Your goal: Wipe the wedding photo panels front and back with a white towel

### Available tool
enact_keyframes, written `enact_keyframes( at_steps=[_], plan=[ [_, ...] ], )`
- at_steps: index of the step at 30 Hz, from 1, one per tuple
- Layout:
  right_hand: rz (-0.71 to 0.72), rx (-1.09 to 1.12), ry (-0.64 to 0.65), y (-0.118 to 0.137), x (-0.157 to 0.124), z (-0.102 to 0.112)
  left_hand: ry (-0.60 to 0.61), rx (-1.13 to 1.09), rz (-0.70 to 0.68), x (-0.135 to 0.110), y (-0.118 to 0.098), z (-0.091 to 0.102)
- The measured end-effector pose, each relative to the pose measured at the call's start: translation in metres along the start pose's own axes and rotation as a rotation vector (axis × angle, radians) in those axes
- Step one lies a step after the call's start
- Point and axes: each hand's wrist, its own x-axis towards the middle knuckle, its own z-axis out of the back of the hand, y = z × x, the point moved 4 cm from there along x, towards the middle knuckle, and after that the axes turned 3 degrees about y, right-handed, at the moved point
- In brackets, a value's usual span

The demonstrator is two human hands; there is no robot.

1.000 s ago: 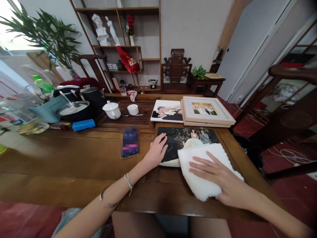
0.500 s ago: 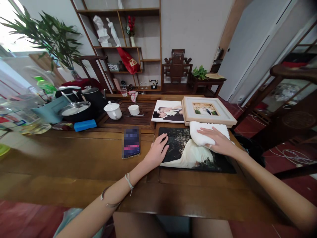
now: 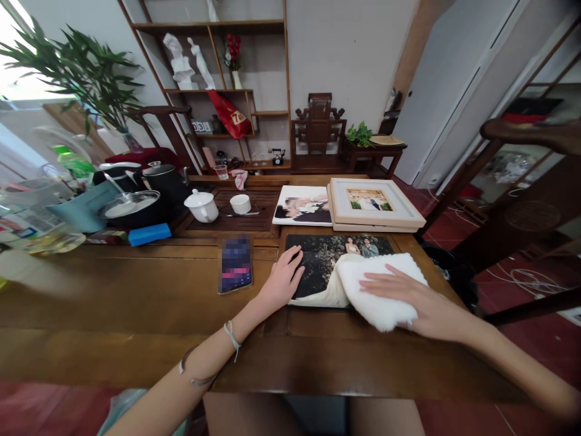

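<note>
A dark photo print [image 3: 324,257] of a couple lies flat on the wooden table [image 3: 136,290] in front of me. My left hand [image 3: 284,280] rests on the print's left edge with its fingers spread flat. My right hand [image 3: 408,297] lies flat, fingers stretched, on a white cloth [image 3: 379,284] that covers the print's near right part. A phone [image 3: 235,263] lies on the table just left of my left hand.
Behind the print lie another photo print [image 3: 303,206] and a stack of light framed pictures [image 3: 372,203]. A tea tray with a white teapot [image 3: 202,206] and cup [image 3: 240,203] stands behind the phone. Pots, a blue sponge [image 3: 149,234] and clutter fill the table's left.
My right hand has drawn the white cloth back from the print's far right corner toward me, down over its near right part. My left hand has stayed on the left edge.
</note>
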Motion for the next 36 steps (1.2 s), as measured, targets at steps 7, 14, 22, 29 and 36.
enact_keyframes(
  at_steps=[7,14,22,29,36],
  plan=[
    [-0.107,0.037,-0.147,-0.093,0.040,0.029,-0.031,-0.003,-0.034,0.000,0.002,0.000],
    [-0.119,0.024,-0.192,-0.096,0.033,0.027,-0.033,0.000,-0.043,0.000,0.001,0.001],
    [-0.060,-0.001,-0.077,0.002,-0.031,-0.007,-0.036,0.020,-0.037,0.001,0.001,0.000],
    [-0.066,0.070,-0.071,-0.004,-0.010,-0.004,-0.002,0.037,-0.056,0.001,0.000,0.002],
    [-0.142,0.041,-0.207,-0.087,0.057,0.022,-0.028,0.052,-0.102,0.001,0.001,0.002]
  ],
)
